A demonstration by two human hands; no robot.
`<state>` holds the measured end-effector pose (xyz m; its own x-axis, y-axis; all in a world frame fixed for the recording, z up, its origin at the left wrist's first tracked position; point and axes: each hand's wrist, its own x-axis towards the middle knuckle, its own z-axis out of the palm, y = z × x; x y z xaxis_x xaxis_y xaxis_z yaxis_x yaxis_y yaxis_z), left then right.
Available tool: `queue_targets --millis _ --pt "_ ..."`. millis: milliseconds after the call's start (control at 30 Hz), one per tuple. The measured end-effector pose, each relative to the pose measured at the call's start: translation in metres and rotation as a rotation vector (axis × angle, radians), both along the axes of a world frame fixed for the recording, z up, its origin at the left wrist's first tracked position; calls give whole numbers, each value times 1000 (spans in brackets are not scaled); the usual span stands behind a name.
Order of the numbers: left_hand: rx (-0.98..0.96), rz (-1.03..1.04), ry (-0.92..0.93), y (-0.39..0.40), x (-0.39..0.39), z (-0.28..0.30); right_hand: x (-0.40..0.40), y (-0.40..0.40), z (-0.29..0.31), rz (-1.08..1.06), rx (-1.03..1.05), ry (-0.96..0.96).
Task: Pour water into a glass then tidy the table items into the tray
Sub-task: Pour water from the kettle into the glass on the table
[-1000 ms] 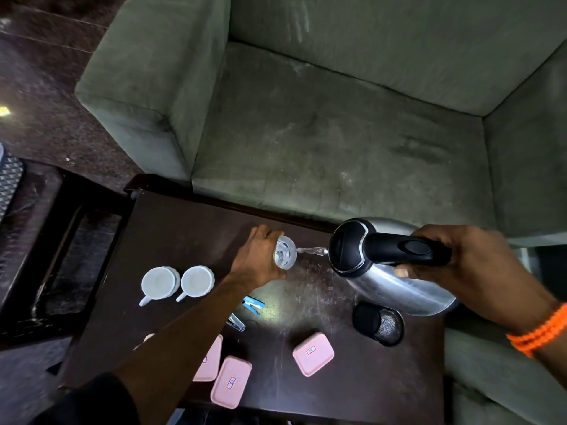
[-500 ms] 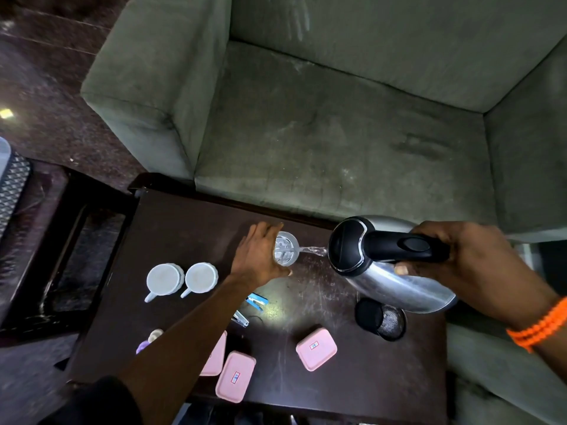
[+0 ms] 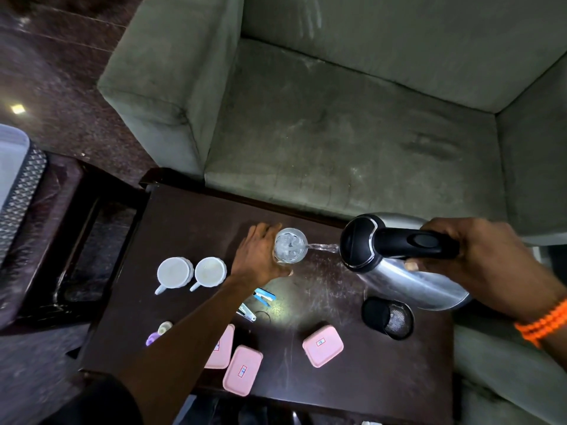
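A clear glass point(image 3: 290, 245) stands on the dark wooden table point(image 3: 190, 228), with my left hand point(image 3: 257, 256) wrapped round its left side. My right hand point(image 3: 478, 259) grips the black handle of a steel kettle point(image 3: 402, 282), tilted left. A thin stream of water point(image 3: 322, 247) runs from the spout into the glass. Two white cups point(image 3: 175, 273) point(image 3: 210, 271) stand left of my hand. Three pink lidded boxes point(image 3: 322, 345) point(image 3: 242, 370) point(image 3: 221, 348) lie near the front edge. A black mesh holder point(image 3: 388, 317) sits under the kettle.
A blue stapler point(image 3: 264, 296) and a metal clip point(image 3: 247, 312) lie beside my left forearm. Small purple and pale items point(image 3: 158, 332) sit at the front left. A green sofa point(image 3: 337, 124) stands behind the table. A patterned tray edge point(image 3: 18, 191) shows at far left.
Water keeps pouring from the kettle into the glass. Both hands hold their places; only the camera view has shifted slightly.
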<state>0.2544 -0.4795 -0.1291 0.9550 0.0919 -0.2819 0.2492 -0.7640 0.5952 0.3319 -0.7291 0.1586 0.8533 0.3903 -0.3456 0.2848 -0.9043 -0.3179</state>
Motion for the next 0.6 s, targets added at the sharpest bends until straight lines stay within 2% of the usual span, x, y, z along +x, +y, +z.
queue_targets --millis 267,367,500,600 --pt "-11 9 -13 3 1 0 5 -12 -38 -7 32 2" --pt "-42 12 -12 4 1 -3 7 -20 -58 -66 116 75" --pt "-100 35 -14 6 1 -6 7 -35 -83 -61 178 80" --pt "-180 63 -4 6 0 -4 8 -50 -93 -160 338 171"
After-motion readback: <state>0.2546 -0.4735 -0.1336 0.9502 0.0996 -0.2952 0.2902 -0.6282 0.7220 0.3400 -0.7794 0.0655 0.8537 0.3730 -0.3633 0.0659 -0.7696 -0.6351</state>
